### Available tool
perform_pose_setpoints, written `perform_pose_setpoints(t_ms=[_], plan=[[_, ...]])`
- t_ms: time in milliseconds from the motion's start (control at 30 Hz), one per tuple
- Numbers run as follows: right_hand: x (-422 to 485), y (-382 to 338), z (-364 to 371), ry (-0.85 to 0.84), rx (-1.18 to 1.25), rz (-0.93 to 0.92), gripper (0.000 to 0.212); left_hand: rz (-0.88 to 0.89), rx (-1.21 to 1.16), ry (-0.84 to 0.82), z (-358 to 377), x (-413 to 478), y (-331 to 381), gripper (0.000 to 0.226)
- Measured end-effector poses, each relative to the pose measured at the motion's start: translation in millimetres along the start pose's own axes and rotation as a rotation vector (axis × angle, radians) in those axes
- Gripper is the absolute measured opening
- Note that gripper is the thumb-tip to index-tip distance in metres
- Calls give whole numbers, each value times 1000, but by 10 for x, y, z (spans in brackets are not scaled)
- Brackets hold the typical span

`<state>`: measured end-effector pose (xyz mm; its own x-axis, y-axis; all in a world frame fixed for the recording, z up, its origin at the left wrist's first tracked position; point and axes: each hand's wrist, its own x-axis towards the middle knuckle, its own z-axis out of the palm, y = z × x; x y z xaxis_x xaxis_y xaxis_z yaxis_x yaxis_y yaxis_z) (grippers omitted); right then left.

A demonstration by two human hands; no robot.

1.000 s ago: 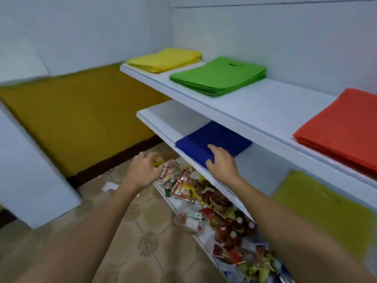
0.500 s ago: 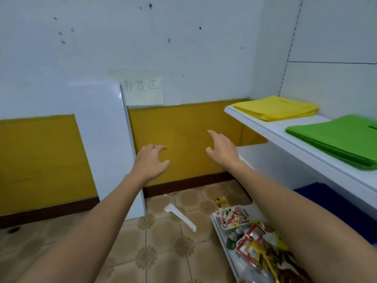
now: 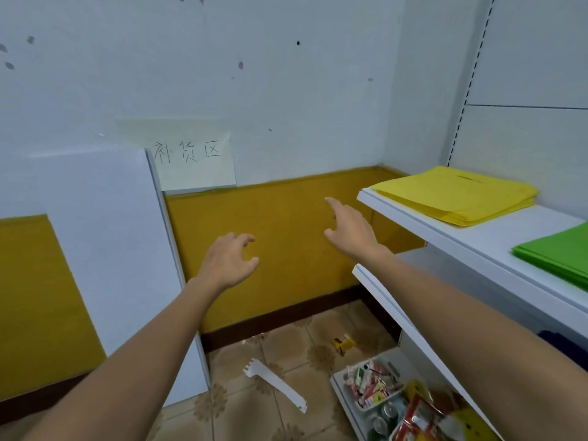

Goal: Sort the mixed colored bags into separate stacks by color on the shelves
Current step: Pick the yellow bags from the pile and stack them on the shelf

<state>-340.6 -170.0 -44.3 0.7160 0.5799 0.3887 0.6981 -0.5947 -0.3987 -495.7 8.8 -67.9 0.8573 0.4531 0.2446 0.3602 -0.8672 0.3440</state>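
Head view. Both hands are empty, raised in mid-air, apart from each other and touching nothing. The left hand (image 3: 229,261) has its back to the camera, fingers loosely curled, thumb out to the right. The right hand (image 3: 349,233) sits higher and further right, fingers mostly straight, index finger pointing up and left. Both forearms are bare and run in from the bottom corners.

- Bags: a flat yellow stack (image 3: 458,195) lies at the left end of the top shelf (image 3: 496,233). It looks like thin matte fabric, with a handle slot visible in the top bag.
- A green stack (image 3: 556,253) is on the same shelf further right, cut off by the frame edge, with a gap between it and the yellow one.
- A sliver of blue stack (image 3: 572,346) shows on the lower shelf (image 3: 378,294), mostly hidden behind the right forearm.
- Both shelves are smooth white boards.

Around:
- A white panel (image 3: 105,249) leans upright on the wall behind the left arm.
- A paper note (image 3: 194,163) with handwriting is stuck above the mustard wall band (image 3: 286,249).
- The floor (image 3: 251,418) is patterned beige tile.
- A white toothed metal bracket (image 3: 276,389) lies flat on it.
- A small yellow object (image 3: 343,343) is near the baseboard; I can't tell what it is.
- Snack packets (image 3: 369,383) and cans (image 3: 386,412) sit at floor level under the shelves.
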Motion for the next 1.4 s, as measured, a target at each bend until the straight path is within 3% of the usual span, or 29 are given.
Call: perform_pose_setpoints(t_ms=[467,733,900,967,1033,1200,1400], plan=[[2056,1027,284,44,-71,95,62,17,-100,83,379,2282,59,42],[2498,1789,-69,134,-156,245,59,191,-166,7,819,3412,684,40],[2255,2421,-606,242,-323,491,57,441,-252,-105,1229,4010,1517,42],[2123,2556,-761,228,-342,582,58,466,-272,-114,1273,4061,1721,43],[1913,2695,-969,354,-427,808,58,657,-289,-194,1425,4379,2189,42],[1567,2700,-1036,432,-445,974,53,723,-336,-253,1673,4383,2545,34],[1227,2688,-863,452,-379,1225,35,618,-270,-336,2000,4260,2822,42]])
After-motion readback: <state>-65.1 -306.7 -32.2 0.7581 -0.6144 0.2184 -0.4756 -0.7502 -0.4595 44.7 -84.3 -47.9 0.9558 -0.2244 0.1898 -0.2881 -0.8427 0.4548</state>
